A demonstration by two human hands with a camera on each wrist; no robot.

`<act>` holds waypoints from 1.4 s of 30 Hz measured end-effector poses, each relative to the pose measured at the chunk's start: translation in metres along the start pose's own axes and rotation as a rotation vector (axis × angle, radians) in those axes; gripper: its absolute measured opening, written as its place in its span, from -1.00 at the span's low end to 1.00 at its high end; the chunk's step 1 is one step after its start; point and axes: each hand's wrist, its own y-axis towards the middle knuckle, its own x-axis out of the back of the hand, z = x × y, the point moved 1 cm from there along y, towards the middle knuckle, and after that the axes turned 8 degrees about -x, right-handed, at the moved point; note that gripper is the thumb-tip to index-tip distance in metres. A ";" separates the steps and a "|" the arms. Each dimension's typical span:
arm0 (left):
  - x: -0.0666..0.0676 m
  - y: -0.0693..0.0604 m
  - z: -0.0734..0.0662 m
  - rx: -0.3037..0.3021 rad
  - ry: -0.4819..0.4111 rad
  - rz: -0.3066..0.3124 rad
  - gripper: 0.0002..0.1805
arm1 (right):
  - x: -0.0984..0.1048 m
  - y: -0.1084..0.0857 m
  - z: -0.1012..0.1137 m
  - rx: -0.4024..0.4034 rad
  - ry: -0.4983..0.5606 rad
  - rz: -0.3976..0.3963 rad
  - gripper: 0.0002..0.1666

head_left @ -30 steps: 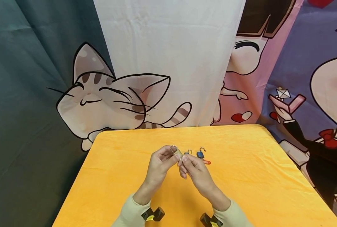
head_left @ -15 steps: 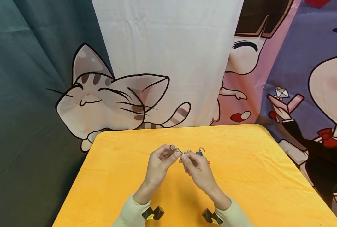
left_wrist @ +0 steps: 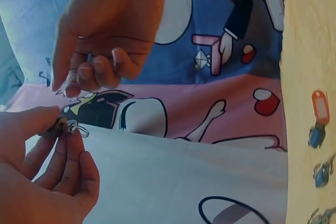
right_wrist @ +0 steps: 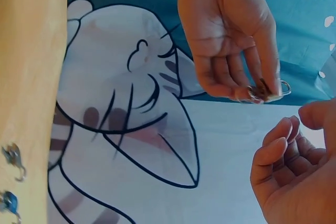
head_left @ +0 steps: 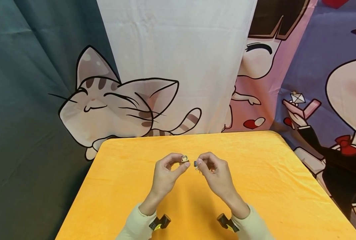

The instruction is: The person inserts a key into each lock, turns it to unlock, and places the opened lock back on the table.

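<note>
My left hand [head_left: 164, 175] pinches a small brass padlock [head_left: 185, 160] between thumb and fingers, its silver shackle pointing up and away. In the left wrist view a round silver part of the padlock [left_wrist: 72, 126] shows beside the fingertips. My right hand [head_left: 220, 173] hovers just to the right, apart from the padlock. Its fingers [right_wrist: 273, 153] are loosely bent, and nothing shows between them in the right wrist view. Beyond its fingertips a blue padlock [head_left: 195, 163] with small metal pieces lies on the table. Whether a key sits in the brass padlock cannot be made out.
Along the yellow-covered table [head_left: 130, 150] lie another blue padlock [left_wrist: 316, 136] with a red tag [left_wrist: 321, 107], and a blurred metal lock-like piece [right_wrist: 11, 156]. A printed cartoon curtain [head_left: 178, 66] hangs behind the table's far edge.
My right hand has let go of the brass padlock's lower end and drawn off to the right. The padlock has turned in my left hand. The blue padlock near the middle shows again.
</note>
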 end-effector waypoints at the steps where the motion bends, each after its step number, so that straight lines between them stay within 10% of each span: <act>1: 0.000 0.000 0.000 -0.030 0.032 0.002 -0.87 | 0.001 0.001 0.001 0.021 -0.014 -0.003 -0.90; 16: -0.003 0.002 0.010 -0.549 0.527 -0.018 -0.75 | -0.001 0.004 0.007 0.107 -0.121 -0.009 -0.82; 42: -0.005 0.002 0.008 -0.693 0.648 -0.034 -0.80 | -0.002 0.002 0.001 0.132 -0.170 -0.045 -0.90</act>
